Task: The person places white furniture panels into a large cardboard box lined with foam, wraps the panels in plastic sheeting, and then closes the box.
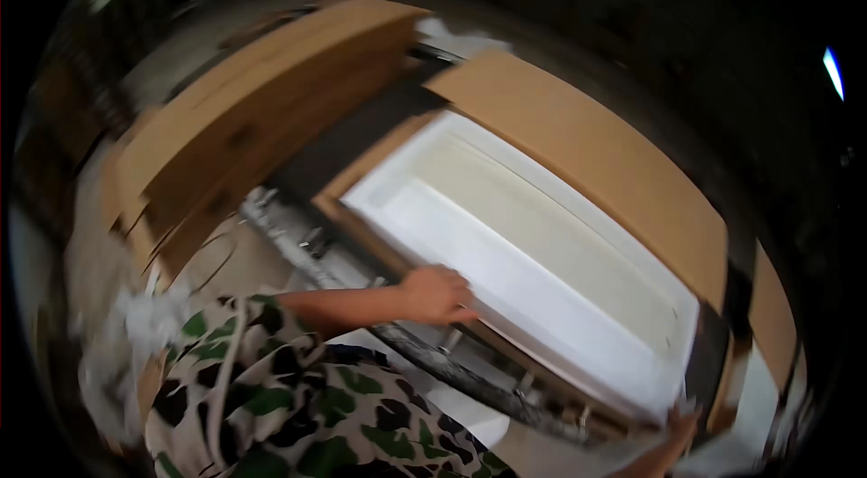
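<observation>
White rectangular panel (533,261), lying flat on a brown board (596,153) atop the surface. The left hand (438,295) rested at the panel's near long edge, fingers curled over the rim in a partly closed grip, seemingly to steady it. The right hand (679,431) met the panel's near right corner; its grip could not be judged at the frame's edge. Stacked cardboard sheets (262,108) lay left of the panel, beyond a metal rail (470,370).
</observation>
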The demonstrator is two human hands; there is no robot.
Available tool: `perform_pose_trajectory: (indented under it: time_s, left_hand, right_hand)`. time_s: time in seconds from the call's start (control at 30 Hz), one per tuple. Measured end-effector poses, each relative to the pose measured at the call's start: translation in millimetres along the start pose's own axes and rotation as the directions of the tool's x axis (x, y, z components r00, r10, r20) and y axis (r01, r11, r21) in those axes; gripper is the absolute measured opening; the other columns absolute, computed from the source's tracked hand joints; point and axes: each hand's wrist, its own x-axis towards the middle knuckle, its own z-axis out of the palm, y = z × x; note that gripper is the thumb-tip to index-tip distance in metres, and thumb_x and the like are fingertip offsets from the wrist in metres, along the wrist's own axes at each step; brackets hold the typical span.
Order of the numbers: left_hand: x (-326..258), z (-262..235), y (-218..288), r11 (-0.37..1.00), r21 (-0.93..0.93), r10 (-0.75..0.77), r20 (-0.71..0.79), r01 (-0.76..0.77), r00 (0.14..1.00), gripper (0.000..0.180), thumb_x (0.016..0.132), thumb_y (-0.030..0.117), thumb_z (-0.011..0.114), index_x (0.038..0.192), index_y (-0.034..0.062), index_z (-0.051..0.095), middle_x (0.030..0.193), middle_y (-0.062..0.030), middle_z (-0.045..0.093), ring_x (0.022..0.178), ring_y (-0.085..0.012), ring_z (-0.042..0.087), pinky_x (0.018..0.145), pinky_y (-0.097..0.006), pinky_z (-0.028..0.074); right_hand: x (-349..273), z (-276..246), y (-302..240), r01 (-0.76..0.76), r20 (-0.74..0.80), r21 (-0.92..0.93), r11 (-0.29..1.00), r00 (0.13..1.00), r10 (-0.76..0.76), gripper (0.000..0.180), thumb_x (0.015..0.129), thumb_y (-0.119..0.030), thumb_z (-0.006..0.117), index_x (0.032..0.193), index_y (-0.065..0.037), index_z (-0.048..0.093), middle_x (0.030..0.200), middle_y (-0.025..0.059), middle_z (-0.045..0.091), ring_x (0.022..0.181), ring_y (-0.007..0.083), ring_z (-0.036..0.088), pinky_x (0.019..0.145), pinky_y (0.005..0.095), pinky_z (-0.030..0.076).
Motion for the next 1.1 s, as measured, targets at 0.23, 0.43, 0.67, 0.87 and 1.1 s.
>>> perform_pose_trajectory:
  time_s: [0.23,0.43,0.67,0.87,1.1]
  left_hand:
    - [-2.7,1.8,16.0,0.998,0.034,-0.043,-0.030,0.043,0.999,0.039,0.082,0.043,0.054,0.066,0.0075,0.056,0.069,-0.0043,0.054,0.069,-0.0233,0.055,0.056,-0.034,0.046]
    - [2.6,9.1,21.2,0.998,0.059,-0.028,-0.015,0.029,0.999,0.040,0.082,0.044,0.053,0.065,0.0082,0.055,0.067,-0.0058,0.054,0.068,-0.0240,0.056,0.056,-0.035,0.046]
    - [31.1,6.7,8.8,0.999,0.044,0.005,-0.024,-0.004,1.000,0.023,0.076,0.034,0.061,0.069,0.0124,0.058,0.070,-0.0042,0.058,0.067,-0.0243,0.057,0.054,-0.036,0.046]
    - [51.3,13.1,28.3,0.995,0.003,0.098,-0.032,-0.098,0.995,0.019,0.079,0.028,0.061,0.083,0.0091,0.061,0.082,-0.0062,0.061,0.074,-0.0249,0.058,0.061,-0.034,0.046]
    - [37.7,9.1,37.3,0.990,-0.036,0.136,0.031,-0.135,0.990,0.021,0.080,0.027,0.060,0.089,0.0073,0.060,0.086,-0.0077,0.062,0.078,-0.0262,0.058,0.063,-0.035,0.046]
  right_hand:
    - [2.8,-61.2,-47.4,0.170,0.014,-0.073,0.983,0.985,-0.170,0.097,0.058,-0.054,0.071,0.128,0.003,0.034,0.120,0.0232,0.051,0.107,0.0386,0.052,0.092,0.0434,0.041]
    - [-46.8,-83.1,-5.4,0.248,0.042,0.045,0.968,0.967,-0.250,0.088,0.063,-0.057,0.066,0.122,0.005,0.043,0.118,0.0266,0.051,0.106,0.0393,0.052,0.090,0.0435,0.042]
    - [-55.1,-61.8,45.6,0.126,-0.128,-0.336,0.933,0.976,-0.177,0.041,0.071,-0.042,0.064,0.085,-0.004,0.059,0.083,0.0185,0.062,0.079,0.0353,0.061,0.069,0.0466,0.049]
    - [-132.6,-95.4,137.8,-0.590,-0.413,-0.240,0.771,0.781,0.469,0.024,0.085,-0.020,0.043,0.091,-0.008,0.063,0.096,0.0167,0.063,0.089,0.0347,0.061,0.072,0.0444,0.050]
    - [-491.2,22.2,154.4,-0.468,-0.471,0.152,0.870,0.740,0.480,0.032,0.088,-0.024,0.037,0.103,-0.011,0.062,0.108,0.0129,0.060,0.095,0.0315,0.058,0.077,0.0426,0.048]
